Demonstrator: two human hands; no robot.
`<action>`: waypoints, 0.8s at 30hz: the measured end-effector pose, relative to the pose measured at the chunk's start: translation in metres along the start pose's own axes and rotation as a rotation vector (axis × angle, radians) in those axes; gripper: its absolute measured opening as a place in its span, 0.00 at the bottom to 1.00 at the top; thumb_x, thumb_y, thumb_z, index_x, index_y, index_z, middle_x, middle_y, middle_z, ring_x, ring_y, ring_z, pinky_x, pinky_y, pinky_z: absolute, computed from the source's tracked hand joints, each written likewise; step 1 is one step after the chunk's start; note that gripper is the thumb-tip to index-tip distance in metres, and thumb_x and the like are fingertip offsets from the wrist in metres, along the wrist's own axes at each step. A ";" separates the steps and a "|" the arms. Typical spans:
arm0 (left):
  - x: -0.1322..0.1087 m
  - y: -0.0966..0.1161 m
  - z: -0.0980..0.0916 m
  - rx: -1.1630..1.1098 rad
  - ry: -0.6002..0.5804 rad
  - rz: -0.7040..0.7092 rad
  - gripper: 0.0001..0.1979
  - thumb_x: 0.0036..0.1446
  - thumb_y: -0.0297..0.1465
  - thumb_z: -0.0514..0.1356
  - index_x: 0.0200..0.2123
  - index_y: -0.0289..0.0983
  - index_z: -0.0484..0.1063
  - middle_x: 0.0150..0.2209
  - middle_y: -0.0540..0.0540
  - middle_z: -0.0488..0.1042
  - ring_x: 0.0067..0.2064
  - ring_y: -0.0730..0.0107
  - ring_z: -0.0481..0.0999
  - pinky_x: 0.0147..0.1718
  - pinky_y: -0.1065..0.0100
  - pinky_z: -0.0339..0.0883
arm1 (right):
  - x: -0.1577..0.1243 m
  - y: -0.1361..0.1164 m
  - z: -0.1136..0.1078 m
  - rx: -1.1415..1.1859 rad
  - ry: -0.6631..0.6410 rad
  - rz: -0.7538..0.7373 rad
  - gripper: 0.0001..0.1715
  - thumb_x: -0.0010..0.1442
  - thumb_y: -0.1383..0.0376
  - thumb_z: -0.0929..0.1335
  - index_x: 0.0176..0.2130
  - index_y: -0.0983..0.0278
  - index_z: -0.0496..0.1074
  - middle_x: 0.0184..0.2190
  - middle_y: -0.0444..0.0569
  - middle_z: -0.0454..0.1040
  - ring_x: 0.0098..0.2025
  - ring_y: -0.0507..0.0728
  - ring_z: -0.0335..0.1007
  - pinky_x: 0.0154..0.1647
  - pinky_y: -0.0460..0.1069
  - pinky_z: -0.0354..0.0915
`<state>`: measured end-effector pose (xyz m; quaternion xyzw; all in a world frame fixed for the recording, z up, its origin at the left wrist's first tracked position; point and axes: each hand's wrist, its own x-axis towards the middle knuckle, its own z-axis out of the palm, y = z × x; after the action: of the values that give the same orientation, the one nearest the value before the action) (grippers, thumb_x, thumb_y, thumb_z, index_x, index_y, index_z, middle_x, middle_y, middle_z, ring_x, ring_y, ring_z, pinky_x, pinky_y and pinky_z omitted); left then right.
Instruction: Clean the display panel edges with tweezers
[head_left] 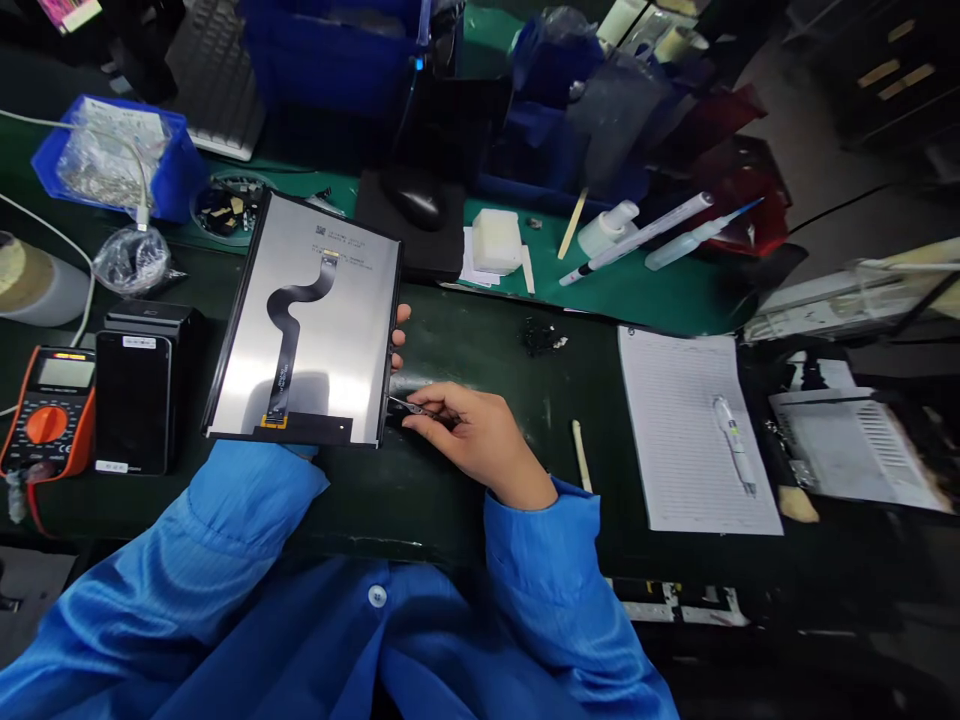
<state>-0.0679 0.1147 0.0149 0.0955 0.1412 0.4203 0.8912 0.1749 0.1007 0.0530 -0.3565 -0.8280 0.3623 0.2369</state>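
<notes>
A tablet display panel (345, 340) with a silver back is held up at a tilt above the dark bench mat. A curving black flex cable (283, 306) runs down its back. My left hand (400, 338) supports the panel from behind; only its fingertips show past the right edge, wrapped round it. My right hand (469, 435) is closed on a pair of tweezers (409, 405), whose tips meet the panel's lower right edge. Most of the left palm is hidden by the panel.
On the left stand an orange multimeter (46, 415), a black phone (133, 400) and a blue parts bin (120, 160). Black scraps (541, 338) lie on the mat. To the right are a paper form (694, 440) with a pen (735, 445), a white block (496, 240) and a small bottle (607, 228).
</notes>
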 end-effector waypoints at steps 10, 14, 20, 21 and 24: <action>0.001 0.001 -0.004 -0.022 0.023 -0.018 0.22 0.65 0.38 0.59 0.59 0.35 0.70 0.44 0.41 0.77 0.43 0.59 0.78 0.41 0.62 0.73 | 0.001 0.001 -0.001 -0.037 -0.027 -0.019 0.10 0.68 0.60 0.68 0.43 0.59 0.80 0.34 0.46 0.83 0.32 0.54 0.77 0.35 0.48 0.69; 0.002 0.000 -0.005 -0.038 0.001 -0.014 0.22 0.64 0.37 0.60 0.58 0.35 0.70 0.43 0.41 0.78 0.42 0.60 0.78 0.40 0.64 0.72 | 0.001 0.001 0.000 -0.039 -0.013 -0.034 0.08 0.65 0.60 0.70 0.42 0.59 0.80 0.34 0.46 0.82 0.32 0.54 0.77 0.35 0.48 0.69; 0.002 0.001 -0.012 -0.063 -0.081 -0.041 0.23 0.67 0.39 0.57 0.61 0.34 0.68 0.47 0.41 0.77 0.46 0.58 0.77 0.44 0.61 0.72 | 0.002 0.000 -0.001 -0.052 -0.031 -0.092 0.10 0.69 0.63 0.67 0.43 0.61 0.80 0.36 0.47 0.83 0.35 0.55 0.79 0.37 0.48 0.69; 0.002 0.001 -0.013 -0.066 -0.074 -0.047 0.23 0.67 0.39 0.56 0.61 0.35 0.68 0.47 0.41 0.77 0.46 0.58 0.77 0.44 0.61 0.72 | 0.002 0.000 -0.001 -0.041 -0.021 -0.079 0.09 0.68 0.63 0.68 0.43 0.61 0.80 0.35 0.47 0.83 0.34 0.54 0.78 0.36 0.47 0.69; 0.003 0.001 -0.014 -0.065 -0.053 -0.025 0.22 0.68 0.39 0.54 0.61 0.35 0.68 0.46 0.41 0.77 0.45 0.59 0.77 0.43 0.62 0.72 | 0.001 0.001 0.000 -0.028 -0.008 -0.036 0.07 0.64 0.62 0.72 0.42 0.60 0.79 0.32 0.45 0.82 0.31 0.53 0.77 0.33 0.47 0.69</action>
<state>-0.0716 0.1181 0.0018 0.0757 0.1048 0.4107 0.9025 0.1747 0.1022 0.0527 -0.3433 -0.8402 0.3477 0.2353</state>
